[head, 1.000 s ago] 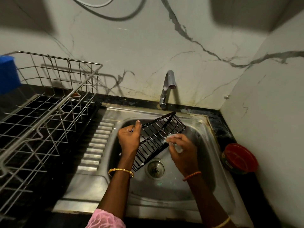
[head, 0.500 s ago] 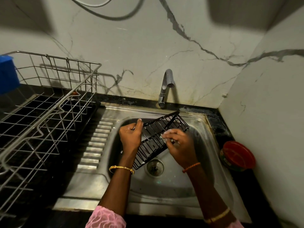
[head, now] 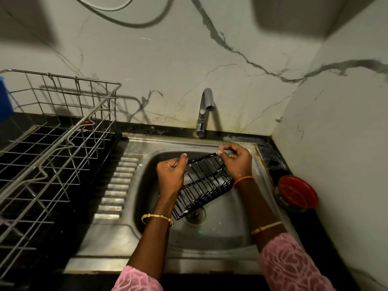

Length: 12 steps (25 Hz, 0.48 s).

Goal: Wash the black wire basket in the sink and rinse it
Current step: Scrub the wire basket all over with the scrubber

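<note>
The black wire basket [head: 204,185] is tilted over the steel sink [head: 222,234], its lower end above the drain [head: 194,216]. Soap foam clings to several wires. My left hand [head: 171,175] grips the basket's left rim, thumb up. At the basket's far top corner my right hand [head: 236,159] pinches a small soapy scrubber [head: 225,152] against the wire. The tap [head: 204,110] stands behind the sink; no water runs from it.
A large steel wire dish rack [head: 54,139] fills the black counter on the left, beside the sink's ribbed drainboard [head: 117,185]. A red-lidded container [head: 297,193] sits right of the sink by the side wall. A blue object [head: 4,99] shows at the far left edge.
My right hand with the scrubber has moved from the basket's middle up to its far top corner. The basket has tipped a little, and my left hand keeps its hold.
</note>
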### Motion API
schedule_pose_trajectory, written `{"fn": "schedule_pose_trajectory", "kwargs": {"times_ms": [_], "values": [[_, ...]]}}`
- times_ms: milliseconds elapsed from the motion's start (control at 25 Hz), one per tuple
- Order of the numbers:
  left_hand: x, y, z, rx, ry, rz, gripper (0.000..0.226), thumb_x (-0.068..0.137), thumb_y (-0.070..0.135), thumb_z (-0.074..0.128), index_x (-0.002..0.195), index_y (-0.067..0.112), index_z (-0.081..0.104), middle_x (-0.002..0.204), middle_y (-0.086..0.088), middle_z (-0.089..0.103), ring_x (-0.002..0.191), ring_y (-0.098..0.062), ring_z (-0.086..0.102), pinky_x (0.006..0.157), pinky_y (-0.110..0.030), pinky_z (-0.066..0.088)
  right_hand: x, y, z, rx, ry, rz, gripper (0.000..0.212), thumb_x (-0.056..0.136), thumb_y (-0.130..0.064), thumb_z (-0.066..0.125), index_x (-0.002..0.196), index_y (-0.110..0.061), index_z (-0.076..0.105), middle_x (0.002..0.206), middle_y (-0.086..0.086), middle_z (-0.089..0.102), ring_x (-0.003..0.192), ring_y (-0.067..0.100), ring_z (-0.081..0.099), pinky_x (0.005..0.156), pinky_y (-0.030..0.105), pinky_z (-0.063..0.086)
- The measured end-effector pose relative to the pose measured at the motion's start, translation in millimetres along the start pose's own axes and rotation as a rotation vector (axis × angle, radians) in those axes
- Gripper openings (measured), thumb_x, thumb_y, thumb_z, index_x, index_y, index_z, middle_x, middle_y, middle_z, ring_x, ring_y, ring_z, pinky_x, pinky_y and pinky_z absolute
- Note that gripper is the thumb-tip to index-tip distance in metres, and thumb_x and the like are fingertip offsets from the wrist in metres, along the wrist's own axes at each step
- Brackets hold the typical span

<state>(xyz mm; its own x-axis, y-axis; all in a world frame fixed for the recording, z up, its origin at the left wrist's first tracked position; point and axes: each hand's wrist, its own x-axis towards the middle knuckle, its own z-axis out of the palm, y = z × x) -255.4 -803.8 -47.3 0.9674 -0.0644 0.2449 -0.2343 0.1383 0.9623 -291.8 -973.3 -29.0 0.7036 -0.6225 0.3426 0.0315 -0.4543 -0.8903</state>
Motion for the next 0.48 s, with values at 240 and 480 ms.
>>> {"fn": "schedule_pose_trajectory", "kwargs": {"times_ms": [240,480], "values": [[0.3,-1.6,1.2,-0.018,0.05,-0.016,0.053,0.092,0.0,0.055,0.045,0.017,0.037,0.033,0.01,0.036,0.033,-0.001,0.031,0.041,-0.01,0.028,-29.3,11.2,-20.5,-0.219,-0.08,-0.111,0.007,0.077,-0.004,0.071,0.077,-0.003,0.064,0.085,0.012,0.065,0.078,0.018,0.06,0.074,0.031,0.053],[-3.3,-11.8,5.5,-0.041,0.067,-0.041,0.053,0.091,-0.001,0.056,0.045,0.016,0.034,0.034,0.011,0.032,0.034,-0.001,0.026,0.041,-0.012,0.026,-31.2,9.1,-36.8,-0.427,-0.095,-0.096,0.008,0.073,-0.006,0.072,0.072,-0.005,0.064,0.08,0.012,0.063,0.073,0.022,0.058,0.068,0.033,0.051]]}}
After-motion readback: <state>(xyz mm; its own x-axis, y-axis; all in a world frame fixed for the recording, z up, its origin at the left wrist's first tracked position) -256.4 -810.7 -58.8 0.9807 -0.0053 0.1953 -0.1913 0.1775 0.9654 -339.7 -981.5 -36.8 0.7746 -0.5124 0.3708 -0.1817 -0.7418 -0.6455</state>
